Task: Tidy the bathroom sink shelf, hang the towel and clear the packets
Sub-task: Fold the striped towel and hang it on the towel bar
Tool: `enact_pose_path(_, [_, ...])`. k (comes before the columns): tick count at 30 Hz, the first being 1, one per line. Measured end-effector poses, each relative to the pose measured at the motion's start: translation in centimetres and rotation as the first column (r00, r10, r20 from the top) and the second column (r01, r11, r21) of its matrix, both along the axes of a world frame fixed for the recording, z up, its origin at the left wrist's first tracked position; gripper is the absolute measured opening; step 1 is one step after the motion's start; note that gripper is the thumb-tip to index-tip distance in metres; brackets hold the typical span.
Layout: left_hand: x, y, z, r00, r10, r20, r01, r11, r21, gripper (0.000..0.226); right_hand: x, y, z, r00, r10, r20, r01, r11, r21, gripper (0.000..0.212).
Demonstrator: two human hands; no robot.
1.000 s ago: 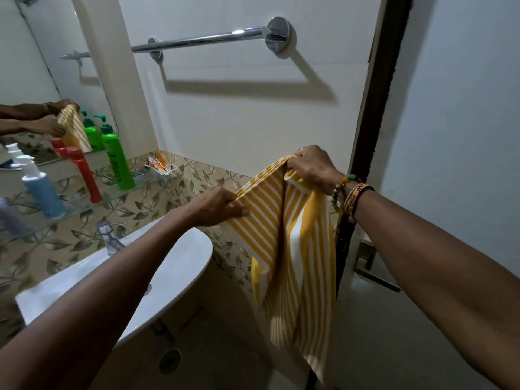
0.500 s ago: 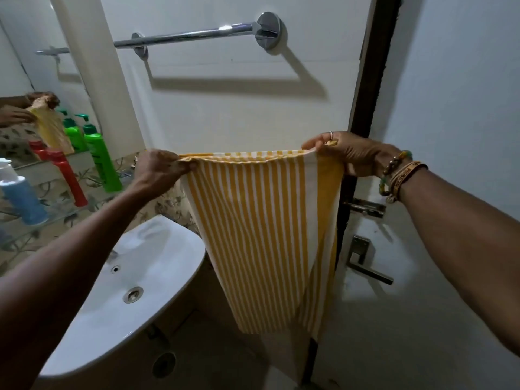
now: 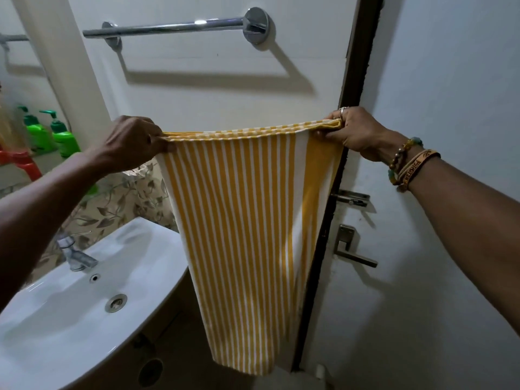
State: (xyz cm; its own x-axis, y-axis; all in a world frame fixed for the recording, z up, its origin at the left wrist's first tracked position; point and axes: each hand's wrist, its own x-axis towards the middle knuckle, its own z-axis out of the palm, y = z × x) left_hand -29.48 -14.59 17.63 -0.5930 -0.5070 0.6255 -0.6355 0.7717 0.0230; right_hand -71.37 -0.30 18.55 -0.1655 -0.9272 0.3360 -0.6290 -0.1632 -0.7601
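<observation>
A yellow and white striped towel (image 3: 247, 220) hangs spread flat in front of the wall. My left hand (image 3: 132, 142) pinches its top left corner and my right hand (image 3: 354, 133) grips its top right corner, so the top edge is stretched level. The chrome towel bar (image 3: 168, 26) is fixed on the wall well above the towel's top edge and carries nothing. At the far left, a green pump bottle (image 3: 63, 136) and a red bottle (image 3: 26, 164) stand on the sink shelf, partly cut off by the frame.
A white sink (image 3: 56, 327) with a chrome tap (image 3: 74, 254) sits below my left arm. A white door with a lever handle (image 3: 354, 251) and a bolt (image 3: 351, 198) stands on the right. The mirror (image 3: 17, 80) is at the left edge.
The bunched towel has been pulled open between both hands and stretched flat. Both hands have risen slightly toward the bar, and the view has tilted toward the sink.
</observation>
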Motion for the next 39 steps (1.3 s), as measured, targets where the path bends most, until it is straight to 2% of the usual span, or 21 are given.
enact_pose_path(1, [0.1, -0.3, -0.1, 0.999, 0.047, -0.026, -0.047, 0.999, 0.027, 0.03, 0.3, 0.3, 0.2, 0.999, 0.015, 0.033, -0.016, 0.999, 0.029, 0.006])
enact_pose_path(3, [0.6, -0.9, -0.2, 0.988, 0.119, -0.103, -0.111, 0.991, 0.081, 0.031, 0.8, 1.0, 0.6, 0.99, 0.087, 0.108, -0.097, 0.99, 0.099, 0.021])
enact_pose_path(6, [1.2, -1.0, -0.3, 0.945, 0.158, -0.287, -0.102, 0.974, 0.2, 0.03, 1.3, 2.1, 1.4, 0.957, 0.225, 0.184, -0.272, 0.918, 0.29, 0.03])
enact_pose_path(8, [0.9, -1.0, -0.3, 0.922, 0.189, -0.339, -0.131, 0.974, 0.185, 0.032, 1.4, 2.6, 1.7, 0.939, 0.304, 0.16, -0.343, 0.825, 0.449, 0.027])
enact_pose_path(10, [0.4, -0.6, -0.3, 0.922, 0.192, -0.336, -0.167, 0.981, 0.101, 0.03, 1.8, 2.9, 1.7, 0.946, 0.312, 0.086, -0.307, 0.782, 0.543, 0.024])
enact_pose_path(11, [0.2, -0.4, -0.3, 0.927, 0.191, -0.322, -0.18, 0.982, 0.062, 0.028, 2.1, 2.8, 1.4, 0.966, 0.256, 0.032, -0.233, 0.814, 0.531, 0.021])
enact_pose_path(13, [-0.1, 0.0, -0.1, 0.945, 0.169, -0.282, -0.174, 0.985, 0.008, 0.025, 2.6, 2.1, 0.4, 0.995, 0.0, -0.098, 0.033, 0.939, 0.342, 0.009])
enact_pose_path(15, [-0.4, 0.4, 0.2, 0.948, 0.156, -0.277, -0.166, 0.986, -0.014, 0.022, 3.2, 1.5, -0.6, 0.962, -0.235, -0.139, 0.247, 0.966, 0.077, 0.004])
enact_pose_path(16, [-0.6, 0.4, 0.3, 0.941, 0.169, -0.294, -0.18, 0.984, -0.013, 0.022, 3.3, 1.2, -0.9, 0.948, -0.276, -0.159, 0.278, 0.96, -0.011, 0.006])
enact_pose_path(19, [-1.0, 0.5, 0.3, 0.907, 0.212, -0.363, -0.216, 0.976, 0.03, 0.024, 3.8, 0.8, -1.0, 0.927, -0.297, -0.231, 0.27, 0.952, -0.142, 0.01])
enact_pose_path(24, [-1.2, 0.8, -0.5, 0.776, 0.262, -0.574, -0.163, 0.962, 0.218, 0.034, 4.5, 0.3, -0.1, 0.922, -0.333, -0.197, 0.285, 0.929, -0.236, 0.015])
enact_pose_path(26, [-1.3, 0.8, -0.5, 0.698, 0.313, -0.644, -0.151, 0.944, 0.295, 0.045, 4.6, 0.1, 0.1, 0.917, -0.36, -0.174, 0.306, 0.912, -0.273, 0.017])
enact_pose_path(28, [-1.5, 0.4, -0.4, 0.686, 0.326, -0.651, -0.13, 0.935, 0.33, 0.051, 4.8, -0.2, 0.2, 0.901, -0.4, -0.17, 0.336, 0.89, -0.309, 0.02])
enact_pose_path(31, [-2.2, 0.1, -0.2, 0.694, 0.359, -0.623, -0.115, 0.911, 0.397, 0.039, 5.4, -0.7, 0.1, 0.866, -0.465, -0.182, 0.381, 0.851, -0.362, 0.023])
enact_pose_path(34, [-3.5, 0.0, 0.1, 0.67, 0.41, -0.619, -0.056, 0.859, 0.509, 0.005, 6.1, -1.4, 0.4, 0.874, -0.456, -0.166, 0.374, 0.851, -0.368, 0.025])
enact_pose_path(36, [-4.2, -0.3, 0.1, 0.623, 0.444, -0.643, 0.002, 0.822, 0.569, 0.012, 6.8, -1.7, 0.8, 0.887, -0.434, -0.156, 0.357, 0.861, -0.361, 0.024])
enact_pose_path(39, [-3.7, -1.1, 0.0, 0.506, 0.51, -0.696, 0.054, 0.786, 0.616, 0.013, 7.2, -1.7, 1.4, 0.892, -0.429, -0.145, 0.362, 0.867, -0.341, 0.021])
